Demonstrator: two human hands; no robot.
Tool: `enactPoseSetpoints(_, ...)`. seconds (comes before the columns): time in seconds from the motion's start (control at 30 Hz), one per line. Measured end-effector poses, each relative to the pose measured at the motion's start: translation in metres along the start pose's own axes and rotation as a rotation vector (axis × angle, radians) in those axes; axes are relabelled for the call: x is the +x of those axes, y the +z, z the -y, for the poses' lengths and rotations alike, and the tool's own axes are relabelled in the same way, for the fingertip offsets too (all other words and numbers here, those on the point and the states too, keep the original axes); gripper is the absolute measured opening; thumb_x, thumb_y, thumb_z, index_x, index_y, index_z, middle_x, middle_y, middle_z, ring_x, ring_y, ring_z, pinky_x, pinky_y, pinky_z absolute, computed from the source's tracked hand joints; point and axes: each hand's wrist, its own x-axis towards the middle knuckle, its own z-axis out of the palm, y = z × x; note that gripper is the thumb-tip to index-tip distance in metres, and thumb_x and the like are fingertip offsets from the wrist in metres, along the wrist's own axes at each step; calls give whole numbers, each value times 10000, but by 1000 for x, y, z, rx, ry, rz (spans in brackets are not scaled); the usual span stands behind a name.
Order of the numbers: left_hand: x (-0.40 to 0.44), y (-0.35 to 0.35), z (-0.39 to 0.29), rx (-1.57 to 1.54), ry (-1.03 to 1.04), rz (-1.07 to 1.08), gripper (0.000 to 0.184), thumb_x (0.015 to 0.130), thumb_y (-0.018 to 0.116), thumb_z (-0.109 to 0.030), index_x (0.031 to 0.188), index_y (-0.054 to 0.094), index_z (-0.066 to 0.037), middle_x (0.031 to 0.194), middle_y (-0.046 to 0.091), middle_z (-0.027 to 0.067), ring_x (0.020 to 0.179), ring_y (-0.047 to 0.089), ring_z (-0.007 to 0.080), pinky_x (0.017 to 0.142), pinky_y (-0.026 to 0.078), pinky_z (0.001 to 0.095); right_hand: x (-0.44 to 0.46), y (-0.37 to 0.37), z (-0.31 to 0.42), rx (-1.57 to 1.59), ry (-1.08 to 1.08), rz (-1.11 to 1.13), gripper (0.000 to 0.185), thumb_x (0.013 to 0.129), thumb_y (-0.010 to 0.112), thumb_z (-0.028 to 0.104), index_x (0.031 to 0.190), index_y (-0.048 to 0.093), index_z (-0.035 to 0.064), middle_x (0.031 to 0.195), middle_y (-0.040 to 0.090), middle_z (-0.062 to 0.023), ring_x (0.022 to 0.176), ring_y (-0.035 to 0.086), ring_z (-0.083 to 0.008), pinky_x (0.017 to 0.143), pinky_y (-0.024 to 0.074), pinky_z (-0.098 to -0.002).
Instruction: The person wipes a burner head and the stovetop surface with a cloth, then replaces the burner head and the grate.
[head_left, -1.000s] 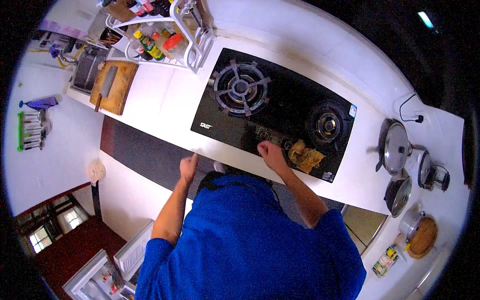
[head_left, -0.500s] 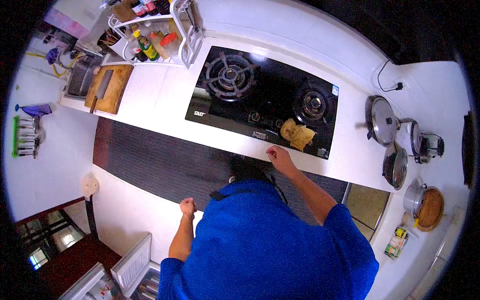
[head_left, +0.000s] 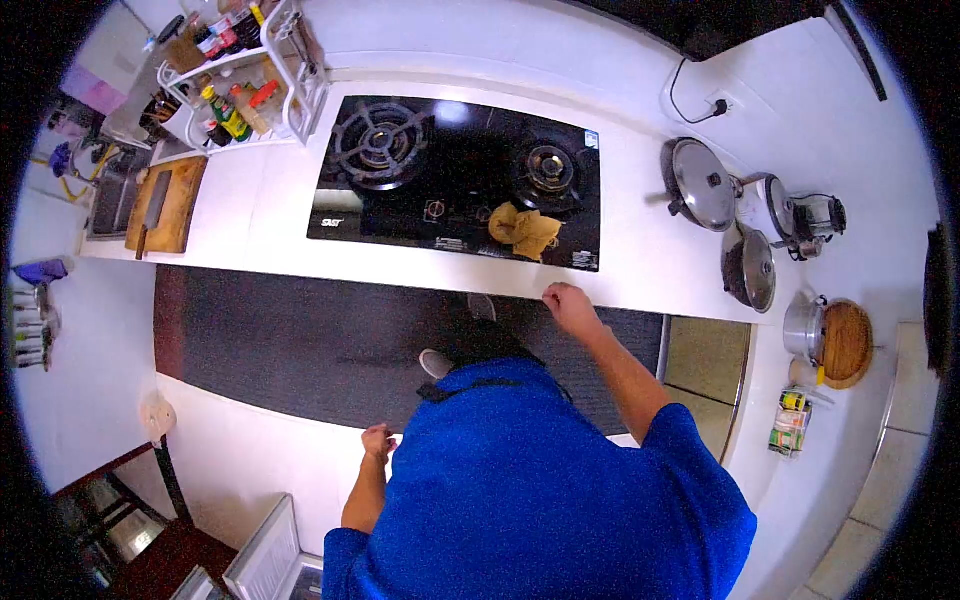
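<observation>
My right hand (head_left: pixel 572 308) is at the front edge of the white counter (head_left: pixel 400 262), with its fingers curled in and nothing showing in them. Just beyond it, a crumpled yellow-brown cloth (head_left: pixel 525 232) lies on the front of the black gas stove (head_left: pixel 470 145). My left hand (head_left: pixel 378 441) hangs low beside my blue shirt, over the edge of the dark floor mat (head_left: pixel 270 330). Its fingers are loosely closed, and I see no object in them.
A knife (head_left: pixel 153 210) rests on a wooden cutting board (head_left: pixel 182 205) by the sink (head_left: pixel 108 205). Bottles fill a white rack (head_left: pixel 297 75). Lidded pans (head_left: pixel 703 185) stand right of the stove. An open white lid or door (head_left: pixel 265 550) is low at the left.
My view has turned, so the stove and counter sit further left and higher. Both my shoes now show on the mat. The cloth remains on the stove, and both hands stay curled.
</observation>
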Motion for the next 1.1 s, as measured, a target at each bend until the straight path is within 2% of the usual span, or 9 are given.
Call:
enactPoseSetpoints(0.13,4,-4,1,-136,-22,-38,142,955,621,-180,990,618,-42,761,631,102,530,594,198,466,548,351,37,-30,-24,13,115,-36,129,874,658,146,954,678,46,894,696,-183,862,675,-388,768,541,-475)
enactPoseSetpoints(0.23,-3,10,-16,-226,-25,-59,115,967,598,-169,973,606,-54,733,611,81,520,585,193,463,532,344,79,-39,-64,47,29,-201,203,939,636,181,982,674,-14,828,692,-193,778,690,-323,685,547,-407)
enactPoseSetpoints(0.33,-4,39,-27,-346,11,-1,113,972,591,-160,900,569,-76,659,552,53,499,543,169,434,482,318,136,-30,-139,249,190,-248,251,953,634,198,1096,653,-7,846,688,-124,718,668,-215,613,548,-359)
enactPoseSetpoints(0.43,-14,86,-50,-411,45,-22,157,970,597,-157,843,538,-88,636,527,41,492,517,154,426,463,307,178,-42,-176,713,680,-326,382,964,643,229,1262,565,2,968,647,-83,680,614,-171,570,556,-316)
enactPoseSetpoints(0.7,-54,197,-118,-175,164,-8,197,963,654,-198,972,651,-1,769,659,98,572,627,183,492,530,324,228,-60,-178,1040,729,-194,318,984,622,206,1144,532,-53,837,597,-97,660,635,-193,543,580,-357)
enactPoseSetpoints(0.77,-53,198,-117,-121,205,19,240,963,658,-195,1024,662,38,824,685,118,598,647,188,522,550,321,232,-54,-185,971,623,-139,397,998,589,162,1270,467,-100,861,614,-134,597,625,-202,524,574,-349)
enactPoseSetpoints(0.9,-61,206,-137,-95,271,-56,273,967,650,-193,1065,656,63,866,704,126,671,683,204,547,568,334,228,-61,-178,833,575,-131,384,1002,562,120,1280,450,-120,897,630,-160,563,622,-208,505,565,-332)
enactPoseSetpoints(0.97,-63,207,-143,-90,302,-53,272,966,652,-196,1072,656,54,845,693,110,662,670,190,548,565,331,217,-72,-162,890,498,-297,288,1005,554,111,1171,506,-119,924,640,-161,583,631,-206,507,564,-324)
enactPoseSetpoints(1.1,-79,205,-180,-41,335,81,272,972,655,-206,1110,655,28,802,649,55,645,617,141,582,554,302,204,-90,-154,912,409,-298,207,1010,539,99,1085,545,-95,928,641,-142,597,632,-197,508,564,-324)
